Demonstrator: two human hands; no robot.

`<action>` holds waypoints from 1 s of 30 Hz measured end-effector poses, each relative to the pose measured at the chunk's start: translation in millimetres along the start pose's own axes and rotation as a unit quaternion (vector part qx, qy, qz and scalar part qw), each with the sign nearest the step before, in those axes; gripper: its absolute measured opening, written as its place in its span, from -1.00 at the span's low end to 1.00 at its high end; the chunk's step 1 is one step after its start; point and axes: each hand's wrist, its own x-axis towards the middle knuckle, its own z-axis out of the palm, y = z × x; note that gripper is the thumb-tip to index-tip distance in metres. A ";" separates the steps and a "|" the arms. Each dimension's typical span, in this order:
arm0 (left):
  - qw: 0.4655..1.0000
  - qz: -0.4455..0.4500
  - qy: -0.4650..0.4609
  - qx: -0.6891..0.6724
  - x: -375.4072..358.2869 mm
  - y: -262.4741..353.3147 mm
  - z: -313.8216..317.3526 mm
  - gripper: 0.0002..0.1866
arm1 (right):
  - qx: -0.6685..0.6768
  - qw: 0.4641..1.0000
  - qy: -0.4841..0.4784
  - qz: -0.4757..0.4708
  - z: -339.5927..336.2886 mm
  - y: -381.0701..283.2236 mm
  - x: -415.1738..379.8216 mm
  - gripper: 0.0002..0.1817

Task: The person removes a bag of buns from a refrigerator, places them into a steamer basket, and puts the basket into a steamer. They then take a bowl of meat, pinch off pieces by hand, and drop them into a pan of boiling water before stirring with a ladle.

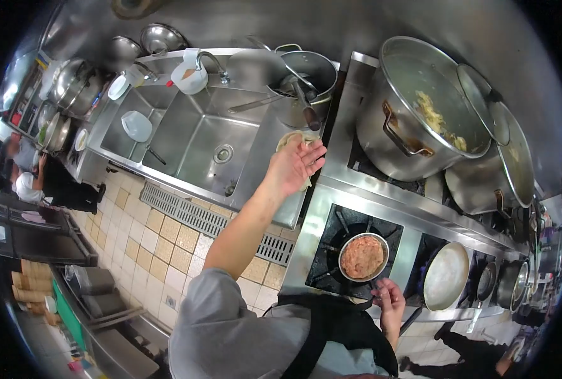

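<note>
My left hand is stretched out over a crumpled beige cloth on the steel counter beside the sink; its fingers are extended and loosely spread. Parts of the cloth show around the hand. My right hand is closed around the handle of a small frying pan on a gas burner. A round pinkish-brown patty of minced meat fills most of the pan.
A large stockpot with pale pieces in liquid stands behind the burner, a second pot beside it. A wide pan sits to the right. Left are a steel sink and a pot with utensils. People stand at far left and lower right.
</note>
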 end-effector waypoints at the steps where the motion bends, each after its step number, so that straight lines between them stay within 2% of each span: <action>1: 1.000 -0.002 -0.001 0.000 -1.0 -2.5 3.6 -0.58 | -0.004 1.000 0.000 -0.001 0.3 -0.3 -0.3 -0.56; 3: 0.997 0.046 0.024 0.048 -5.6 -6.6 14.1 -0.73 | -0.009 1.000 0.004 -0.003 2.2 -2.8 -1.5 -0.56; 4: 0.998 0.043 0.022 0.047 -5.4 -7.4 14.4 -0.73 | -0.013 1.000 0.013 -0.002 4.2 -3.9 -2.9 -0.56; 7: 0.995 0.046 0.060 0.067 -2.7 -2.2 12.9 -0.69 | -0.021 1.000 0.022 0.003 4.9 -4.2 -2.9 -0.56; 9: 0.999 -0.036 0.010 0.032 -0.6 7.1 10.4 -0.63 | -0.026 0.999 0.022 0.009 4.1 -1.9 -1.2 -0.56; 10: 0.999 -0.039 0.008 0.034 -0.4 8.3 13.4 -0.63 | -0.027 1.000 0.012 0.002 4.1 0.7 0.3 -0.57; 12: 0.997 -0.035 -0.032 0.055 -2.3 10.0 19.0 -0.56 | -0.027 1.000 0.002 -0.003 6.3 3.6 1.1 -0.57; 16: 0.998 -0.031 -0.003 0.046 5.8 11.2 16.1 -0.52 | -0.012 1.000 -0.003 -0.008 13.9 0.8 1.8 -0.56; 18: 0.999 -0.038 0.002 -0.035 10.8 15.5 6.4 -0.46 | -0.007 1.000 0.005 -0.005 15.8 -0.1 2.7 -0.53; 19: 0.999 -0.041 0.003 -0.034 13.1 16.9 3.6 -0.46 | -0.014 1.000 0.008 0.000 15.5 1.1 3.7 -0.54; 22: 0.998 -0.019 0.040 -0.046 21.0 22.7 -11.6 -0.37 | -0.026 1.000 0.013 0.012 19.8 -2.1 4.0 -0.55; 24: 0.997 0.044 0.061 -0.014 35.2 27.2 -34.6 -0.31 | -0.030 0.999 0.016 0.018 22.2 -2.3 3.5 -0.55; 28: 0.993 0.030 0.095 -0.056 42.1 79.2 -43.8 -0.26 | -0.021 1.000 0.017 0.014 20.7 1.0 6.1 -0.58; 30: 0.996 -0.020 -0.003 -0.090 46.7 110.4 -47.7 -0.31 | -0.015 1.000 0.003 0.011 21.3 1.1 6.5 -0.62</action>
